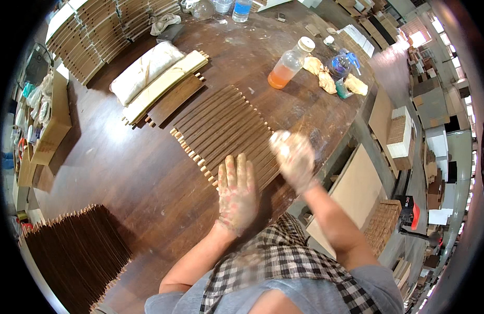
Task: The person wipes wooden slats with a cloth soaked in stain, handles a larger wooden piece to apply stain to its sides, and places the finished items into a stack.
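Observation:
A row of dark brown wooden slats with pale round end pegs lies side by side in front of me on the table. My left hand, in a thin stained glove, rests flat on the near slats with its fingers stretched out. Over their right ends is my right hand, also gloved and smeared by motion. Its fingers look curled around something pale that I cannot make out. Beyond the row lie a flat brown board, a bundle of pale wood strips and a white wrapped bundle.
A bottle of orange liquid stands at the back right, beside crumpled tan cloths and a blue spray bottle. Dark slats stand stacked at the near left. More stacked boards and a water bottle are farther back.

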`<state>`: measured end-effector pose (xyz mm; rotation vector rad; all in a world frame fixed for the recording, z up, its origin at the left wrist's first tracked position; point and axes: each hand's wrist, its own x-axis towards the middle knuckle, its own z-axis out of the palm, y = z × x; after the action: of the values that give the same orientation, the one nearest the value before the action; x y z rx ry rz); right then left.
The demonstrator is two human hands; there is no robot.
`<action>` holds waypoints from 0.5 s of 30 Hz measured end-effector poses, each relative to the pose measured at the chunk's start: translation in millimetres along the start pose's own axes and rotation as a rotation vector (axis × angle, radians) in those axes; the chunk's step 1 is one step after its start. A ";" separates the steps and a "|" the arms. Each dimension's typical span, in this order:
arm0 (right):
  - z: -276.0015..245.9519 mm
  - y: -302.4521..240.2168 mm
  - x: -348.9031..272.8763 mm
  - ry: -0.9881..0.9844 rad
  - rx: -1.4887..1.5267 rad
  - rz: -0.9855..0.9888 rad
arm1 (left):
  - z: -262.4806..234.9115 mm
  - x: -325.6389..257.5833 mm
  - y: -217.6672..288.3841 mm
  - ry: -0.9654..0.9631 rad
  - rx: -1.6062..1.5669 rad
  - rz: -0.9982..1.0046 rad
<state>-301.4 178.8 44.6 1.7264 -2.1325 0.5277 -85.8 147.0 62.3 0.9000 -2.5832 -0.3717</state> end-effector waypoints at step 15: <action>6.0 47.9 54.4 -0.020 0.267 0.155 | -0.9 5.3 -4.7 -0.033 0.014 0.008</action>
<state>-359.3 138.7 62.5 1.7117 -2.3091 0.8771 -86.7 139.9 62.7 0.8959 -2.6215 -0.3701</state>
